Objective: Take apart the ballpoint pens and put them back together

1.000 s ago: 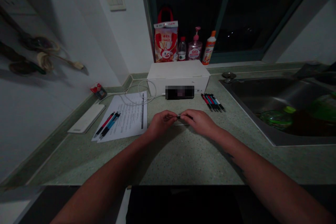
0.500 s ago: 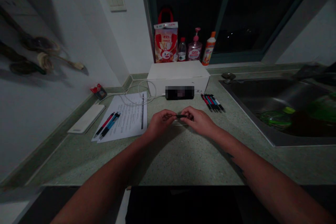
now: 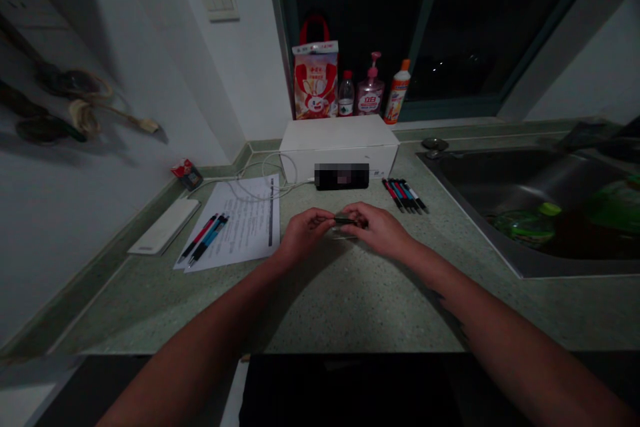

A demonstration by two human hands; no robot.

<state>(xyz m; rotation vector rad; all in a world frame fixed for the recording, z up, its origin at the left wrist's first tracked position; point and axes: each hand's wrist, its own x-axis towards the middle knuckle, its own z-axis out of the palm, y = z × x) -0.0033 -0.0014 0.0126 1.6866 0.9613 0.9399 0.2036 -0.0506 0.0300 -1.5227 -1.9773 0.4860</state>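
Hiding the dark piece's ends [image 3: 344, 220]: both hands [image 3: 336, 232].

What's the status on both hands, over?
Left hand: holding thin dark piece. Right hand: holding its other end. Just beyond: black phone, white box.

The only view looks forward and down from the head, over the counter [image 3: 320, 307].
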